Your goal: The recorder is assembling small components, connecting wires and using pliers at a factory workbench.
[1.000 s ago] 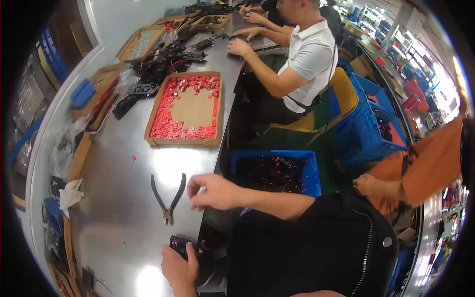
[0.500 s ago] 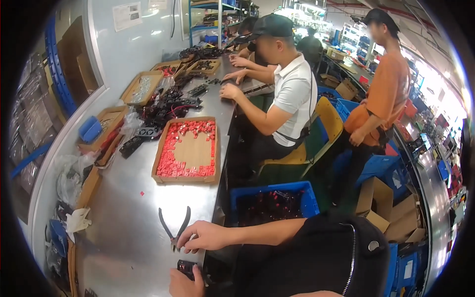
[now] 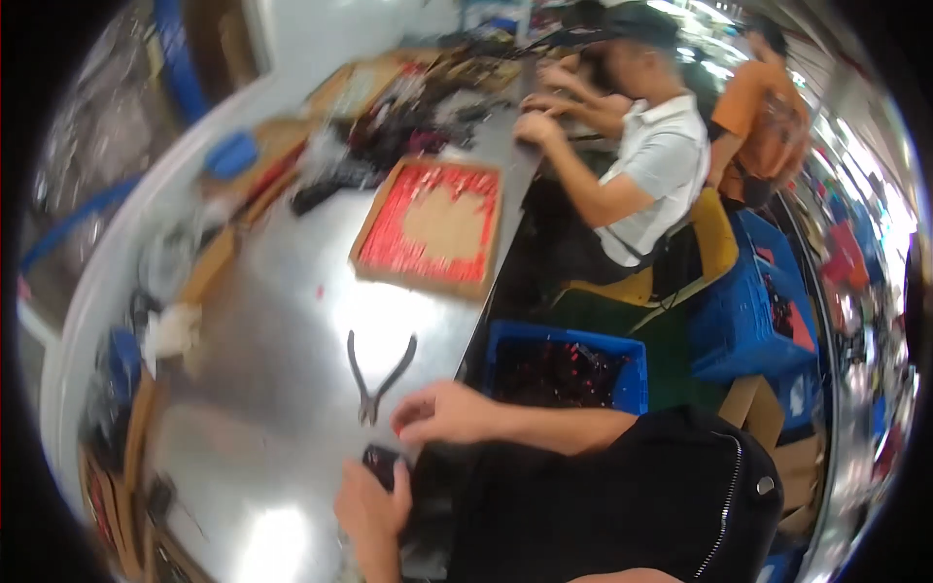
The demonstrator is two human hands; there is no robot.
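My left hand [image 3: 371, 510] is closed around a small black boxy part [image 3: 381, 464] at the table's near edge, its thumb along one side. Just above it, my right hand [image 3: 442, 413] has its fingers pinched together, close to the black part. A tiny reddish spot shows at those fingertips, too blurred to name. A pair of dark-handled pliers [image 3: 367, 403] lies on the metal table [image 3: 282, 379], handles spread and pointing away, a short gap from my right hand. Farther off sits a cardboard tray [image 3: 437, 285] lined with small red pieces [image 3: 394, 233].
A single red piece [image 3: 320, 291] lies loose on the table. Black parts [image 3: 408, 126] and cardboard trays line the wall side. A blue crate [image 3: 637, 374] of dark parts stands beside the table. A co-worker in white [image 3: 661, 146] sits beyond; a person in orange [image 3: 768, 121] stands behind.
The whole view has swung, shifting the scene. My right hand has come away from the pliers and moved nearer the black part. My left hand keeps its hold. The person in orange has turned away.
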